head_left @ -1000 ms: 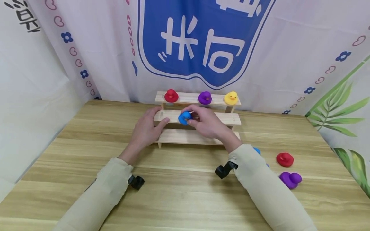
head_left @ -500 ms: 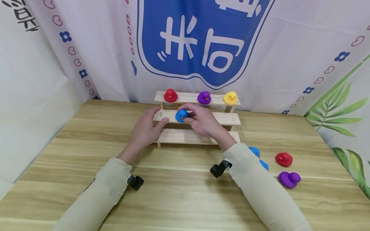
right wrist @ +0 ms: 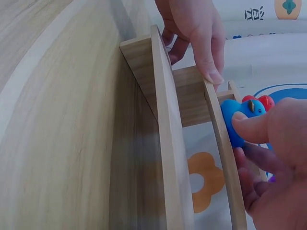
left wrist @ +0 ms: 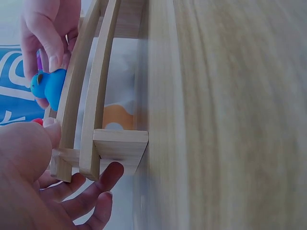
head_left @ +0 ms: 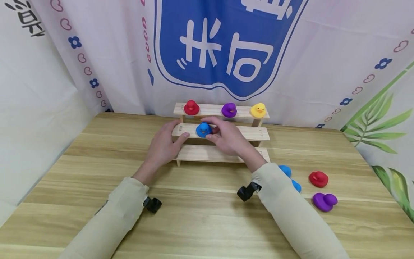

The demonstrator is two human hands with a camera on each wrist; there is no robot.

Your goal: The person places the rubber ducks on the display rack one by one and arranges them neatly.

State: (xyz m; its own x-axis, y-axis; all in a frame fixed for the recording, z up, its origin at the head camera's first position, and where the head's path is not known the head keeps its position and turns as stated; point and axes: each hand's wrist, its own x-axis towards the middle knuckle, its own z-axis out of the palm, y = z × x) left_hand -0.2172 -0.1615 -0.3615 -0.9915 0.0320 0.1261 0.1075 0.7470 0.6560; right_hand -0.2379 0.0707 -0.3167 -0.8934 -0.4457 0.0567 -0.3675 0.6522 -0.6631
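A blue rubber duck sits on the middle tier of a wooden three-tier shelf, facing forward. My right hand pinches it from its right side, thumb in front; the right wrist view shows the thumb against the blue duck. At the shelf's left end my left hand grips the middle tier, its thumb on top. In the left wrist view the left hand's fingers reach round the shelf's end. Along the top tier stand a red duck, a purple duck and a yellow duck.
On the wooden table at right lie another red duck, another purple duck and two blue ducks, partly hidden by the right sleeve. A printed curtain hangs right behind the shelf.
The blue duck has moved slightly left along the middle tier and turned to face forward, with my right hand still holding it. My left hand stays on the shelf's end.
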